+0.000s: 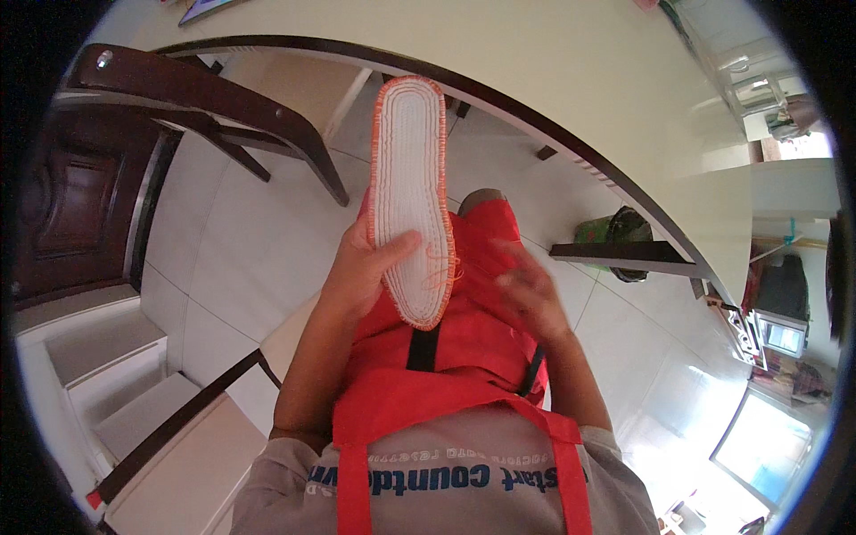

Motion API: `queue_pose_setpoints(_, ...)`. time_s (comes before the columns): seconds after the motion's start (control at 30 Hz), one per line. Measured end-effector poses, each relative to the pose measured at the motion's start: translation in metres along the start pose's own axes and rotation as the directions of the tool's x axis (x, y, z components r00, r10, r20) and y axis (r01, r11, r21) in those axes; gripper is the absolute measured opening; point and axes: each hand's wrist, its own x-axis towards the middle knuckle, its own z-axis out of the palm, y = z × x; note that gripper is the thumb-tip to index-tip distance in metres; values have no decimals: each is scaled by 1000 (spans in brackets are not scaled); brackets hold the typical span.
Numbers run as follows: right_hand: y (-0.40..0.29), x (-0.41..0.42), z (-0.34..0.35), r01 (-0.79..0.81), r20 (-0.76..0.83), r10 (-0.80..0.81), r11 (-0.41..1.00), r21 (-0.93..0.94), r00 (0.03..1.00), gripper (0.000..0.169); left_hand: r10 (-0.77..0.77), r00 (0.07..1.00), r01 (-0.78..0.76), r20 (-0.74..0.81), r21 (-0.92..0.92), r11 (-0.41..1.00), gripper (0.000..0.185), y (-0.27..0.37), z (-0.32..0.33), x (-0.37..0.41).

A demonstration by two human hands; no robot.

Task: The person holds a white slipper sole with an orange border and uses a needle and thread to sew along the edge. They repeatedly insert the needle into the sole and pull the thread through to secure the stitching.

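My left hand grips a white stitched shoe sole near its narrower end, thumb across the face. Orange thread binds the sole's edge all the way round. A few loose orange thread ends stick out on its right side near the narrow end. My right hand is blurred, to the right of the sole and apart from it, over the red apron. The fingers look bent; whether anything small is between them cannot be made out.
A cream table top with a dark curved edge lies ahead. Dark wooden chairs stand at the left, near a dark panelled door. Under the table on the right is a bin with a black bag. The floor is pale tile.
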Motion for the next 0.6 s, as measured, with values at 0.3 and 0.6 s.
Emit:
queue_pose_setpoints(0.3, 52, -26, -86, -27, -295, 109, 962, 270, 949, 15, -16, 1000, 16, -23, -13, 1000, 38, 8, -8, -6)
queue_pose_setpoints(0.6, 14, -8, -57, 10, -419, -200, 911, -413, 886, 18, -36, 999, 36, 0, 68, 997, 36, -2, 6, 2)
